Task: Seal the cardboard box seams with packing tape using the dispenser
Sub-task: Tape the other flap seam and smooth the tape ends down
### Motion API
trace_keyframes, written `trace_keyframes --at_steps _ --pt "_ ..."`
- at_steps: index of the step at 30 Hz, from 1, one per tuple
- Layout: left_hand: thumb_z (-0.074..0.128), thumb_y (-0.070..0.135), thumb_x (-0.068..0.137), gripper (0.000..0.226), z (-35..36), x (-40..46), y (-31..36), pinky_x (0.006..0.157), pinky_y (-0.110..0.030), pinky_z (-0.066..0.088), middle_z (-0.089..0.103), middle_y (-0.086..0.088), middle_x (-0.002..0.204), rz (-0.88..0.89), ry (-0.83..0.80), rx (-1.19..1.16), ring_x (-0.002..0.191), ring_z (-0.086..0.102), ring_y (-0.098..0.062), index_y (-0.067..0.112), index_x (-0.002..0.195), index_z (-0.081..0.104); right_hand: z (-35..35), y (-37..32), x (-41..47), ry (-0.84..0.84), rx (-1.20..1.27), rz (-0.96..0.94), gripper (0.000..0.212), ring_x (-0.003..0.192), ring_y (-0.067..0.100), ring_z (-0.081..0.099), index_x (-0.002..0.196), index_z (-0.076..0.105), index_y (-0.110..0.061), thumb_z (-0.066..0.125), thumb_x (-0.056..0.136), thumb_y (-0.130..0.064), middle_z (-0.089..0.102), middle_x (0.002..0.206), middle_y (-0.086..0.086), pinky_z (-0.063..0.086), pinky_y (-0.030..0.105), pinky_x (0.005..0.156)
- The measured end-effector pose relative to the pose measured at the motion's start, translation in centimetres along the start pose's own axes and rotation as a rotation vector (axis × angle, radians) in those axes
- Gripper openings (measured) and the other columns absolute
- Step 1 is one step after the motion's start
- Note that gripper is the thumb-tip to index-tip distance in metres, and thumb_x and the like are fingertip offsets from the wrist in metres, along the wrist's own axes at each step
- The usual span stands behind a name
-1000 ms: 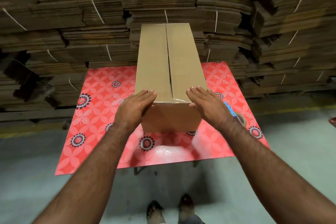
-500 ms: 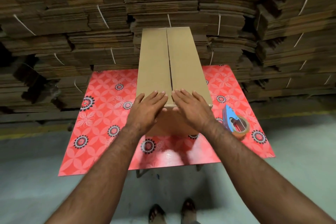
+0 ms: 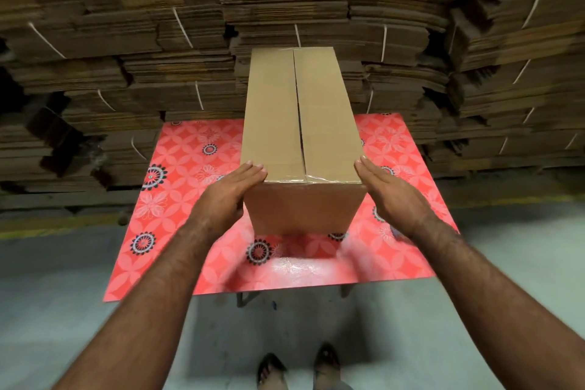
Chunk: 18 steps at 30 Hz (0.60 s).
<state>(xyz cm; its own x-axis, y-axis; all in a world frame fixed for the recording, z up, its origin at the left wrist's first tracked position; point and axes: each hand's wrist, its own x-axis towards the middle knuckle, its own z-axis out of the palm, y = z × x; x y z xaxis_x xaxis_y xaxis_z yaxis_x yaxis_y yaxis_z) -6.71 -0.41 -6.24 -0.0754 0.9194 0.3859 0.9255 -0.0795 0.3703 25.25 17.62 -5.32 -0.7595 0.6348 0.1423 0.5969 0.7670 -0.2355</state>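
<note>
A long brown cardboard box (image 3: 275,123) stands on the red patterned table (image 3: 190,199), its top flaps meeting along a centre seam (image 3: 300,123). Clear tape (image 3: 304,179) shines along the near top edge. My left hand (image 3: 231,196) lies flat against the box's left side at the near corner, fingers straight. On the other side, my right hand (image 3: 389,193) presses the near right corner with straight fingers. The tape dispenser is hidden behind my right forearm.
Tall stacks of flattened cardboard (image 3: 126,41), tied with white string, fill the wall behind and beside the table. The grey floor (image 3: 47,310) lies below, with my sandalled feet (image 3: 300,367) at the bottom edge.
Both hands slid from the middle of the box's top near edge outward to its left and right sides. The dispenser, visible earlier at the right, is now covered by my right arm.
</note>
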Motion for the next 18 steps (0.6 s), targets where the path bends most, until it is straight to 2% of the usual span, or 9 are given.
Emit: trace_keyframes --at_steps 2,3,6,8,10,13,18 --pt "0.051 -0.023 0.061 0.083 -0.3 -0.2 0.0 0.113 -0.036 0.036 0.052 -0.010 0.147 -0.030 0.022 -0.001 0.141 0.042 -0.025 0.007 0.137 0.059 -0.4 -0.5 -0.8 0.018 0.014 0.114 0.079 0.145 0.025 0.037 0.155 0.034 -0.013 0.048 0.080 0.008 0.030 0.162 0.006 0.039 0.041 0.114" --pt "0.052 -0.017 0.064 0.077 -0.4 -0.1 0.5 0.116 -0.034 0.034 0.051 -0.011 0.148 -0.039 0.031 -0.002 0.142 0.041 -0.025 0.005 0.138 0.058 -0.3 -1.4 -0.7 0.065 0.008 0.141 0.081 0.144 0.029 0.038 0.154 0.036 -0.009 0.052 0.076 0.011 0.034 0.160 0.011 0.039 0.045 0.113" --pt "0.053 0.010 0.085 0.056 1.4 1.3 3.4 0.117 -0.038 0.031 0.050 -0.010 0.150 0.007 -0.002 0.020 0.142 0.042 -0.025 0.007 0.140 0.055 1.1 -6.1 0.7 0.131 -0.049 0.041 0.078 0.138 0.035 0.045 0.146 0.045 -0.001 0.057 0.069 -0.004 0.045 0.151 0.019 0.039 0.051 0.111" --pt "0.048 0.023 0.095 0.047 3.2 1.8 5.0 0.114 -0.044 0.033 0.052 -0.007 0.149 -0.004 0.005 0.074 0.140 0.046 -0.024 0.012 0.140 0.056 2.6 -9.2 1.4 0.046 -0.143 0.001 0.090 0.143 0.029 0.039 0.150 0.040 -0.003 0.063 0.063 -0.013 0.041 0.155 0.014 0.032 0.050 0.116" --pt "0.058 0.015 0.088 0.055 3.8 1.4 4.9 0.116 -0.045 0.030 0.051 -0.005 0.150 -0.030 -0.002 0.139 0.140 0.046 -0.023 0.014 0.142 0.053 3.3 -10.4 1.2 -0.007 -0.218 0.017 0.102 0.148 0.024 0.031 0.154 0.032 -0.005 0.067 0.059 -0.015 0.034 0.160 0.012 0.023 0.050 0.120" --pt "0.075 -0.007 0.060 0.092 2.6 0.3 3.5 0.115 -0.050 0.031 0.050 0.000 0.151 -0.040 -0.059 0.224 0.140 0.046 -0.020 0.017 0.145 0.051 3.0 -9.1 0.2 0.019 -0.289 0.081 0.104 0.147 0.027 0.032 0.153 0.034 -0.003 0.071 0.057 -0.014 0.034 0.159 0.013 0.024 0.048 0.120" --pt "0.069 -0.018 0.057 0.094 2.3 0.1 3.5 0.104 -0.056 0.044 0.055 -0.001 0.146 -0.097 -0.059 0.144 0.136 0.050 -0.023 0.019 0.142 0.054 2.5 -8.3 -0.7 0.077 -0.267 0.173 0.090 0.141 0.028 0.042 0.147 0.045 -0.003 0.068 0.060 -0.010 0.044 0.153 0.013 0.028 0.048 0.117"
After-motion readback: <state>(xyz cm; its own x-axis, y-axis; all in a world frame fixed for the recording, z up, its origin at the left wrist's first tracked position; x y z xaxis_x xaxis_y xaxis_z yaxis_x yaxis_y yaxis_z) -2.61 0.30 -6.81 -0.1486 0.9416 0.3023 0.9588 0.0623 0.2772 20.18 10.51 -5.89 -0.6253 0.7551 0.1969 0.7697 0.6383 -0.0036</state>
